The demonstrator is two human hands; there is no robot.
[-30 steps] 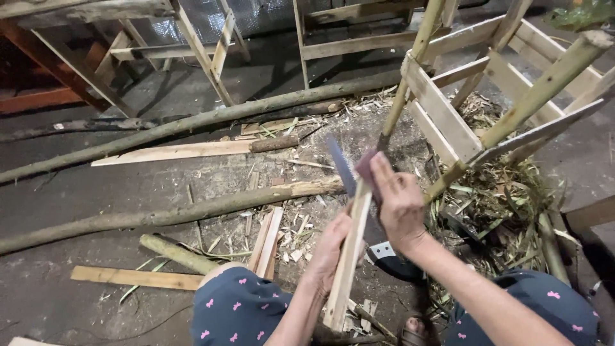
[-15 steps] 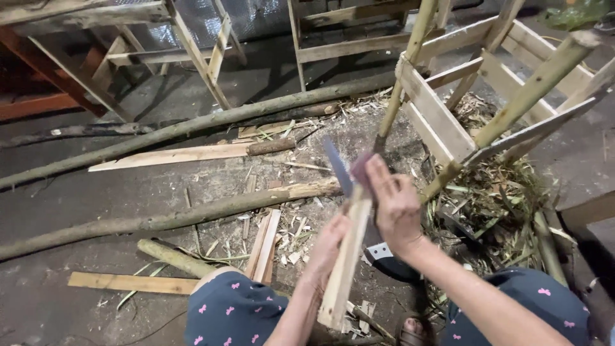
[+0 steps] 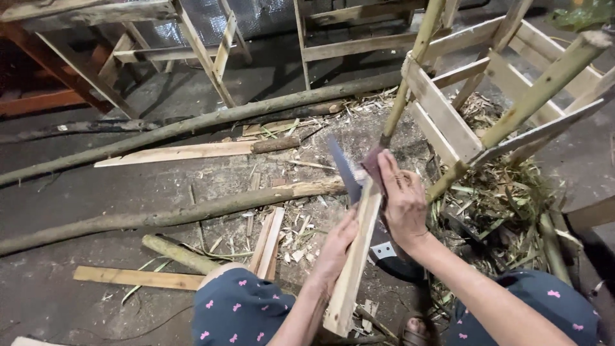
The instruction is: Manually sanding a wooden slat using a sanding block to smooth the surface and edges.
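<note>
My left hand [image 3: 337, 247] grips a pale wooden slat [image 3: 354, 256] near its middle and holds it upright, tilted slightly, between my knees. My right hand [image 3: 400, 198] is closed on the handle of a hand saw [image 3: 343, 168]. Its toothed blade points up and to the left, and rests against the top end of the slat. My legs in dark blue trousers with small pink marks fill the bottom of the view.
Long bamboo poles [image 3: 192, 125] and split wood pieces [image 3: 173, 154] lie across the concrete floor. A bamboo and slat frame [image 3: 461, 122] stands to the right over a pile of green shavings [image 3: 506, 205]. A flat batten [image 3: 138, 277] lies at lower left.
The saw blade and my right hand have shifted slightly on the slat's top end. The slat and my left hand stay about where they were.
</note>
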